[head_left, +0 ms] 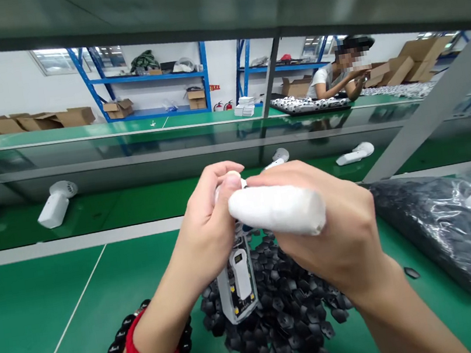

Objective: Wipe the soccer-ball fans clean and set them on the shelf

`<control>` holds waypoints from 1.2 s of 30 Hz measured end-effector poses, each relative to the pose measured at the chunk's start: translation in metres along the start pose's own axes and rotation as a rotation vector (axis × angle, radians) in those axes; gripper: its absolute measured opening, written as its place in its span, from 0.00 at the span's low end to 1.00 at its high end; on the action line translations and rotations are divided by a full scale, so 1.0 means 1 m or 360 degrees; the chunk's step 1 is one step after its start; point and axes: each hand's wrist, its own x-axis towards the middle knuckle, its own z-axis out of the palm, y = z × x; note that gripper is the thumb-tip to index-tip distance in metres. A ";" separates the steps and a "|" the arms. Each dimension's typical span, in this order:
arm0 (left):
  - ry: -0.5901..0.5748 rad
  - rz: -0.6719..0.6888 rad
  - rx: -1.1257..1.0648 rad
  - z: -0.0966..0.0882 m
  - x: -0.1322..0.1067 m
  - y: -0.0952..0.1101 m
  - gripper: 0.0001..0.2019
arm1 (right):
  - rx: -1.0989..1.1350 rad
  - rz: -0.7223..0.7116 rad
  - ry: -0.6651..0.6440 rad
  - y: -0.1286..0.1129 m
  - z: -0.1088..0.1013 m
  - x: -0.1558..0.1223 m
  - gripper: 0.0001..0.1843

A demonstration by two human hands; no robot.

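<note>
My left hand (208, 228) is closed, thumb and fingers pinched at the far end of a white rounded handheld device (276, 210). My right hand (326, 222) wraps behind the same device, its fingertips meeting the left hand's at that end. What lies between the fingertips is mostly hidden. Below the hands, a narrow box-like piece (238, 282) with a dark printed face and a white device pictured on it leans over a heap of small black angular plastic pieces (283, 317). Its upper end is hidden behind the left hand.
A clear bag of black pieces (451, 232) lies at the right, near a loose black piece (411, 273). Beyond the pale rail (73, 244), several white devices (56, 204) lie on a green belt (134, 206). A slanted post (432, 105) rises at right. Another person (336, 79) sits beyond.
</note>
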 end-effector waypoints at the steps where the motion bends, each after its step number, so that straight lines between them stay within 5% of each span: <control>1: 0.0037 -0.0005 -0.0009 0.000 -0.001 0.001 0.14 | 0.0046 -0.0025 0.0013 -0.002 0.000 0.000 0.05; 5: 0.0172 0.0151 0.0024 -0.004 -0.005 0.004 0.15 | 0.0149 0.0005 0.0031 -0.013 0.003 -0.005 0.07; 10: 0.0366 0.0520 0.0122 -0.008 -0.005 0.004 0.15 | 0.0213 0.0186 0.0139 -0.027 0.018 -0.016 0.22; 18: 0.0471 0.0591 0.0211 -0.015 -0.004 0.006 0.15 | 0.0517 0.0242 -0.0357 -0.032 0.021 -0.019 0.49; 24: 0.0404 0.0477 0.0222 -0.010 -0.008 0.005 0.16 | 0.0656 0.0335 -0.0460 -0.041 0.015 -0.018 0.50; 36: 0.0298 0.0794 0.0277 -0.022 -0.003 -0.001 0.21 | 0.0536 0.0315 -0.0361 -0.046 0.010 -0.008 0.55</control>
